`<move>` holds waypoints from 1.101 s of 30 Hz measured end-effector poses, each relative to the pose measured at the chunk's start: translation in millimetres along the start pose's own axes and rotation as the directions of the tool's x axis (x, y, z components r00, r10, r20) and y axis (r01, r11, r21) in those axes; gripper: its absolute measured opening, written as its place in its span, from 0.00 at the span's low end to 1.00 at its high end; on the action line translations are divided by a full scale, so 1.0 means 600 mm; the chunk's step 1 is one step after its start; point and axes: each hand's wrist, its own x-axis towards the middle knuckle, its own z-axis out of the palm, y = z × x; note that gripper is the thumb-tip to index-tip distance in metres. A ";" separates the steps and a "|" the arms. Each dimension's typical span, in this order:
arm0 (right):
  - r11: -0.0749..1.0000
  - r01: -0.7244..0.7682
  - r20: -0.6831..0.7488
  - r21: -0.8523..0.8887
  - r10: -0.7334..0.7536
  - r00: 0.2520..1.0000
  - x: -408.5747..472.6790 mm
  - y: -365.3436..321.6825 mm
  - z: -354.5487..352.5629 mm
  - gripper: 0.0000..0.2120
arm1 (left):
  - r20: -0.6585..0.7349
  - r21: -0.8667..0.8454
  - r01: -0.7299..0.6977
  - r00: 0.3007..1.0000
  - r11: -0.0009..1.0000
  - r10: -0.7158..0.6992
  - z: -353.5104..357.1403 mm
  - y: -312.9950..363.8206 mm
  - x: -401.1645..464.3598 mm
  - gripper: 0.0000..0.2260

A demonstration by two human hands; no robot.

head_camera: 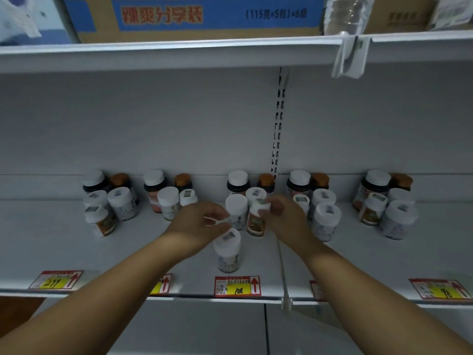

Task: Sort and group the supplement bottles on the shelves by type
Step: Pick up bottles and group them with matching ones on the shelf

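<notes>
Nearest the shelf [133,242] edge, low in the centre of the frame, a white-capped bottle [227,252] stands upright, long axis vertical, its pale label facing out. Just behind it the left hand [202,221] is half open, fingers curled loosely, gripping nothing I can make out. The right hand [284,213] pinches the cap of an upright orange-labelled bottle [257,220]. Further back, across the middle of the frame, clusters of white-capped, dark and amber-capped bottles stand against the wall.

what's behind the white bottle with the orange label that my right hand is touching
Behind the orange-labelled white bottle stand a white-capped bottle and an orange-capped dark bottle; the right hand covers their lower parts.
</notes>
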 end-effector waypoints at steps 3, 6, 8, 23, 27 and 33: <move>0.926 -0.118 0.196 0.357 0.049 0.979 -0.011 -0.039 -0.038 0.06 | 0.077 -0.075 0.035 0.997 0.997 -0.030 0.021 0.043 0.019 0.16; 0.904 -0.115 0.247 0.412 0.011 0.969 -0.029 -0.067 -0.068 0.07 | 0.115 -0.133 -0.006 0.993 0.991 0.021 0.052 0.077 0.032 0.15; 0.903 -0.113 0.212 0.414 0.025 0.977 -0.041 -0.076 -0.090 0.08 | 0.091 -0.187 -0.013 0.995 0.982 0.030 0.068 0.089 0.034 0.14; 0.928 -0.068 0.150 -0.366 0.131 0.980 -0.120 -0.018 -0.205 0.06 | 0.196 -0.238 0.118 0.978 0.964 -0.071 0.267 0.089 0.022 0.17; 0.934 -0.037 0.207 -0.356 0.118 0.971 -0.110 0.012 -0.228 0.04 | 0.110 -0.112 0.095 0.990 0.989 -0.082 0.300 0.099 0.031 0.15; 0.946 0.084 0.340 -0.313 0.029 0.940 -0.094 0.047 -0.240 0.05 | 0.083 -0.109 0.192 0.980 0.975 -0.183 0.313 0.104 0.022 0.20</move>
